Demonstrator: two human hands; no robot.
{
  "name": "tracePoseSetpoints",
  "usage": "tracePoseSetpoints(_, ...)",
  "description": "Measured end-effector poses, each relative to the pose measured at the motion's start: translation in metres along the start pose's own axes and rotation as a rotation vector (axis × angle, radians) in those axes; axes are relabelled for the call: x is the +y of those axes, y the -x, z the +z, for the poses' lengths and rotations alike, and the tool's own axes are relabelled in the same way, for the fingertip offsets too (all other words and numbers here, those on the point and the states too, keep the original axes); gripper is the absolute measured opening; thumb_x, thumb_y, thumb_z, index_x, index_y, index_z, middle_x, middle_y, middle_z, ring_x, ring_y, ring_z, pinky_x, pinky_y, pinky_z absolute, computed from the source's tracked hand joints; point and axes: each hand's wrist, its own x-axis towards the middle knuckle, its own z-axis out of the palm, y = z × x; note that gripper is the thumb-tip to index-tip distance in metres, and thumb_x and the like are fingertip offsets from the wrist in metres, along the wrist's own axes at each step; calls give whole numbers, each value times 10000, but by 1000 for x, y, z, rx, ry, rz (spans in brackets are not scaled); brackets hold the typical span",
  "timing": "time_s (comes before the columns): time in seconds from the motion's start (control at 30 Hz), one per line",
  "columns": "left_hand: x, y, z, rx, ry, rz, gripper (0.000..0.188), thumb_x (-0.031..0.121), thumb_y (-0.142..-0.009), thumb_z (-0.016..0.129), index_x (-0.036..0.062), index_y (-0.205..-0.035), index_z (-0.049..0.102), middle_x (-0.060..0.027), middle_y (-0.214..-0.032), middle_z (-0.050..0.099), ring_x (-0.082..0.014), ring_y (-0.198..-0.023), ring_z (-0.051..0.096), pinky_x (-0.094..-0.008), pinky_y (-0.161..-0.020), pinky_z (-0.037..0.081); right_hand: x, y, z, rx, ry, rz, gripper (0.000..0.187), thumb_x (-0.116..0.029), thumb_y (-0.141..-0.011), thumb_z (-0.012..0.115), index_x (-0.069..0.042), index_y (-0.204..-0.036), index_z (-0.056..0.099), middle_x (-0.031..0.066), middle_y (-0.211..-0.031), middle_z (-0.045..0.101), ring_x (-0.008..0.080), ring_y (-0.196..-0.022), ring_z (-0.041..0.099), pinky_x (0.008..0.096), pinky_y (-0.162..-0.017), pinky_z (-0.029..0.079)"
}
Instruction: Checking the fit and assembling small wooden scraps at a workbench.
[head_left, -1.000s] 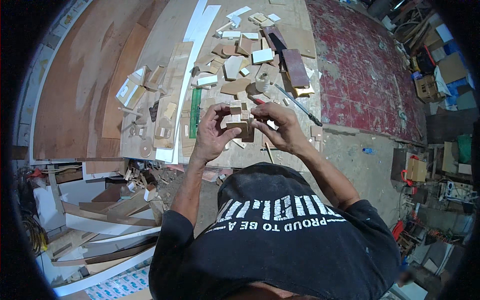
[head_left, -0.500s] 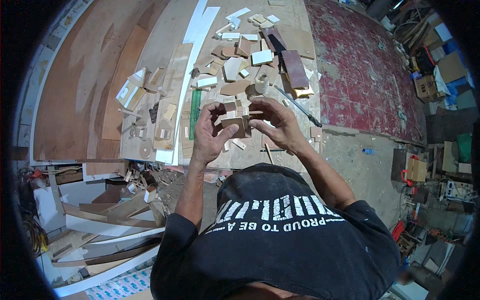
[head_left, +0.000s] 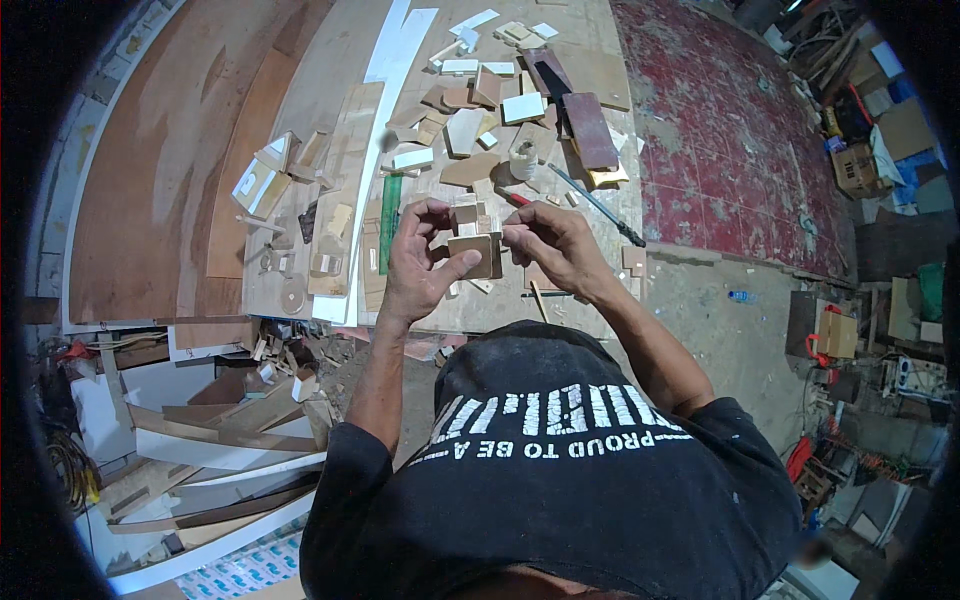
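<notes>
My left hand [head_left: 420,268] is closed on a small wooden assembly [head_left: 472,256] of thin brown boards, its thumb pressed on the near face. Over the front part of the table, my right hand [head_left: 560,248] has its thumb and fingertips pinched together at the assembly's right edge. Whatever lies between those fingertips, if anything, is too small to make out. Just beyond the hands stand a whitish pot [head_left: 522,160] and a red slender thing [head_left: 514,197], partly covered by my right fingers.
Many wood offcuts [head_left: 462,132] lie across the plywood table [head_left: 340,60]. A green strip [head_left: 390,225] lies left of my hands, a blue-grey rod [head_left: 597,205] to the right. Another wooden assembly [head_left: 264,182] sits farther left. Scrap boards [head_left: 225,435] fill the lower left floor.
My right hand has gone from spread around the assembly's right side to a pinch at its edge. The red slender thing has come into sight behind it. My left hand keeps its hold.
</notes>
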Motion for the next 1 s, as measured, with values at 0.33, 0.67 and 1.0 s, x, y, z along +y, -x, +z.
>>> tracePoseSetpoints(0.33, 2, 3, 5, -13, -2, -15, 630, 42, -763, 773, 41, -1260, 386, -115, -1164, 541, -201, -1125, 543, -338, -889, 528, 7, -2, 0, 15, 142, -272, 301, -193, -885, 684, 51, -1054, 630, 101, -878, 648, 137, -745, 603, 279, -639, 493)
tracePoseSetpoints(0.67, 3, 3, 7, 6, -1, -61, 631, 16, -745, 777, 36, -1256, 407, -101, -1148, 534, -188, -1106, 537, -320, -934, 501, 3, 0, 0, 30, 254, -293, 275, -186, -900, 664, 63, -1012, 622, 111, -834, 643, 146, -723, 612, 282, -625, 496)
tracePoseSetpoints(1.0, -4, 3, 8, 0, -49, -21, 598, 31, -788, 750, 11, -1266, 393, -118, -1125, 548, -189, -1089, 545, -317, -932, 502, 2, 1, 1, 50, 301, -334, 256, -189, -896, 661, 52, -973, 620, 117, -811, 633, 169, -662, 586, 311, -582, 462)
